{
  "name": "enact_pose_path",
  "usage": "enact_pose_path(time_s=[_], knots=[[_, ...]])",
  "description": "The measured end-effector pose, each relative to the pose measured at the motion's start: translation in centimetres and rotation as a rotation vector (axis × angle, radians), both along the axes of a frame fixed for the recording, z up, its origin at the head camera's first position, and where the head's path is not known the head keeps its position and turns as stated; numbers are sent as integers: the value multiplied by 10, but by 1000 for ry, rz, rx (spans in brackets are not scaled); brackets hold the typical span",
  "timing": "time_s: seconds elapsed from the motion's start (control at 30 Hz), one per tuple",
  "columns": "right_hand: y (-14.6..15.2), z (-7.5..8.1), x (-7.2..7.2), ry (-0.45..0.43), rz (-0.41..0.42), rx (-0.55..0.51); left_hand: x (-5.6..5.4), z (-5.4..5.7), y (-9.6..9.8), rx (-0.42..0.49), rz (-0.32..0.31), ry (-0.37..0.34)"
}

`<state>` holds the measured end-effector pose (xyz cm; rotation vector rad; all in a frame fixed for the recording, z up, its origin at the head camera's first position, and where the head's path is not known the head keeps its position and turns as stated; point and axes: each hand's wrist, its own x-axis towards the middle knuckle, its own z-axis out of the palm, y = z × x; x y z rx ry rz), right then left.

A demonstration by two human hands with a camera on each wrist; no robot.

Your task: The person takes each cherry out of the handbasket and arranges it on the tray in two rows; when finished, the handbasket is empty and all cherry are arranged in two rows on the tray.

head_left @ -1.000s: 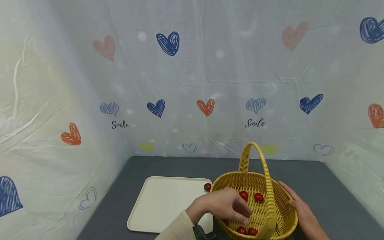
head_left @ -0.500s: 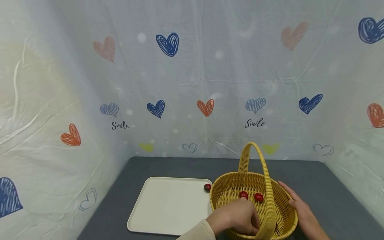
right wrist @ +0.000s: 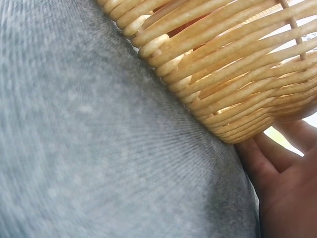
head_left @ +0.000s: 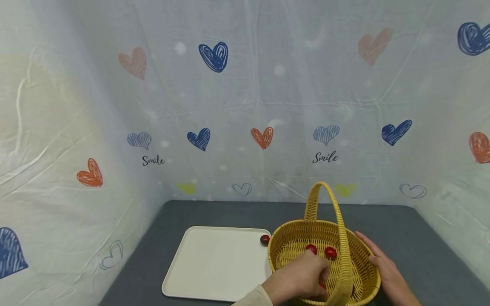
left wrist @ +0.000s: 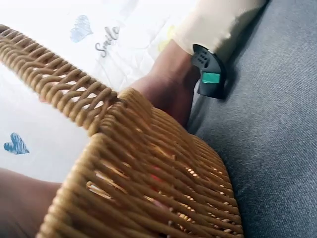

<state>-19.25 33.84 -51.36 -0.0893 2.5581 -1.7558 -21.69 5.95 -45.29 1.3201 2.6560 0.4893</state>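
Observation:
A yellow wicker basket (head_left: 287, 229) with a tall arched handle stands at the right in the head view. My left hand (head_left: 302, 274) reaches down inside it, fingertips pinching a small round red fruit (head_left: 323, 285) that they partly hide. Two more red fruits (head_left: 331, 253) lie farther back on the basket floor, one of them close behind my knuckles. My right hand (head_left: 388, 270) holds the basket's right side, thumb at the rim and fingers along the outer wall. In the right wrist view, the fingers (right wrist: 257, 161) reach up against the woven wall.
A cream rectangular tray (head_left: 214, 263) lies left of the basket, right against it. One dark red fruit (head_left: 265, 240) sits at the tray's far right corner. Both stand on a grey table (head_left: 134, 263). Behind hangs a white curtain (head_left: 229, 97) printed with hearts.
My left hand has moved right and down into the basket, to the near fruits, and a red fruit now shows at its fingertips. The right hand and basket have stayed put.

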Motion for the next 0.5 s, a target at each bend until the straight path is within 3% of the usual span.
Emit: enact_pose_path(time_s=[0.13, 0.3, 0.4, 0.5], knots=[[-1, 1, -1, -30, -2, -11, -4, 3, -6, 151, 47, -126], [-2, 4, 0, -42, -2, -8, -8, 10, -17, 432, 115, -278], [-3, 6, 0, -42, -4, -13, -8, 12, -25, 546, 128, -313], [-3, 6, 0, -52, -9, -34, -10, 12, -33, 606, 98, -333]])
